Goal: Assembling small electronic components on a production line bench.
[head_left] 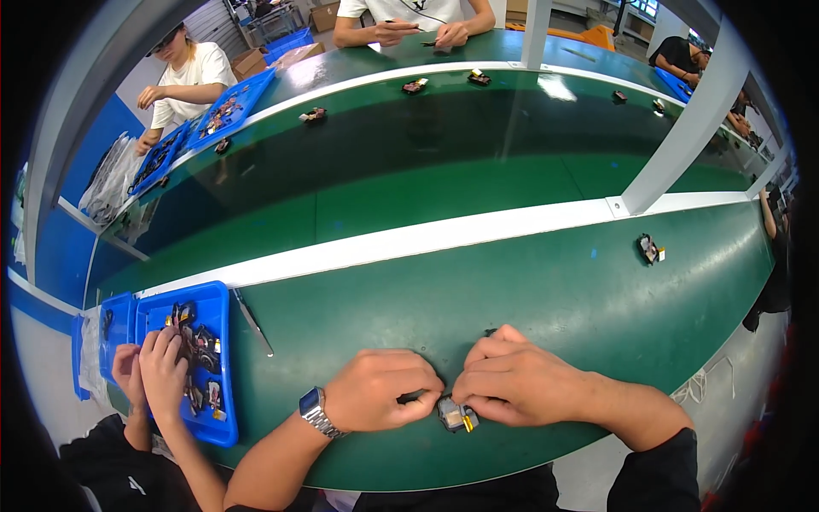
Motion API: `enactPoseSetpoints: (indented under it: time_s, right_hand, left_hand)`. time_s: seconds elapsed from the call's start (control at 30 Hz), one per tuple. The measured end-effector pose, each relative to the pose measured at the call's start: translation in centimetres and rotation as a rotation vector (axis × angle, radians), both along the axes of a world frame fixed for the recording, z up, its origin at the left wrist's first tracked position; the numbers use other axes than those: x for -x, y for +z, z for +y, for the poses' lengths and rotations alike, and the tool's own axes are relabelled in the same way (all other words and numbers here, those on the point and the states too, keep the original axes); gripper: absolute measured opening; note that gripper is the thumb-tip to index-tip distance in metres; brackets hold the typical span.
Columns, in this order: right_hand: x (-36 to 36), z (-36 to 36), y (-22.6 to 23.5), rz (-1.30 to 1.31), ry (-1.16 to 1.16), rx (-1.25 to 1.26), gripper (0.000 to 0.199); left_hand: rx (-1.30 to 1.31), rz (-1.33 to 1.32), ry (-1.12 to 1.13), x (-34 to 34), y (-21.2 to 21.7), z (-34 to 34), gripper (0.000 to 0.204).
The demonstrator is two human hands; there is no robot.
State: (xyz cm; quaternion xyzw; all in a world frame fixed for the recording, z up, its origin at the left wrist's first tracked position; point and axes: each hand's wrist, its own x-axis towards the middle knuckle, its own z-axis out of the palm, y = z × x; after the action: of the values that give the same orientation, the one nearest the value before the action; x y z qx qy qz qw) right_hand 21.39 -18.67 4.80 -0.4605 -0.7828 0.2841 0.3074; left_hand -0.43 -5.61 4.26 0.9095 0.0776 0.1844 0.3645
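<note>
A small black electronic assembly (pixel 455 411) with a pale metallic part and a yellow piece lies at the near edge of the green bench. My right hand (pixel 529 382) is closed, thumb and fingertips gripping its right and upper side. On the other side my left hand (pixel 382 391), with a metal wristwatch (pixel 317 413), is pinched shut, fingertips at the assembly's upper left. What those left fingertips hold is hidden. A small dark piece (pixel 490 331) shows behind my right knuckles.
On the left, a co-worker's hands (pixel 162 367) reach over a blue tray (pixel 223 375) of similar assemblies. Tweezers (pixel 252 322) lie beside it. Another assembly (pixel 650 249) sits far right. Beyond the white rail (pixel 384 243) runs a dark green belt surface (pixel 409 162) with scattered units.
</note>
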Motion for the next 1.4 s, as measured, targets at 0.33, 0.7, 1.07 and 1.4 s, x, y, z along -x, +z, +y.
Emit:
enactPoseSetpoints:
  time_s: [0.33,0.7,1.07,1.4]
  right_hand:
    - [0.1,0.1,-0.1,-0.005,-0.012,-0.027,0.016]
    - [0.9,-0.2,0.7,0.013,-0.133,0.043,0.015]
    - [1.4,-0.9,-1.0,-0.074,-0.215,-0.01,0.016]
    - [1.3,-0.9,-1.5,-0.031,-0.228,-0.062,0.012]
  left_hand:
    - [0.041,-0.027,-0.081,-0.2,0.1,-0.3,0.009]
    - [-0.118,-0.056,-0.059,-0.2,-0.1,-0.5,0.012]
    - [-0.447,-0.25,-0.061,-0.5,0.3,-1.5,0.02]
    - [-0.372,-0.207,-0.033,-0.8,0.5,-1.2,0.02]
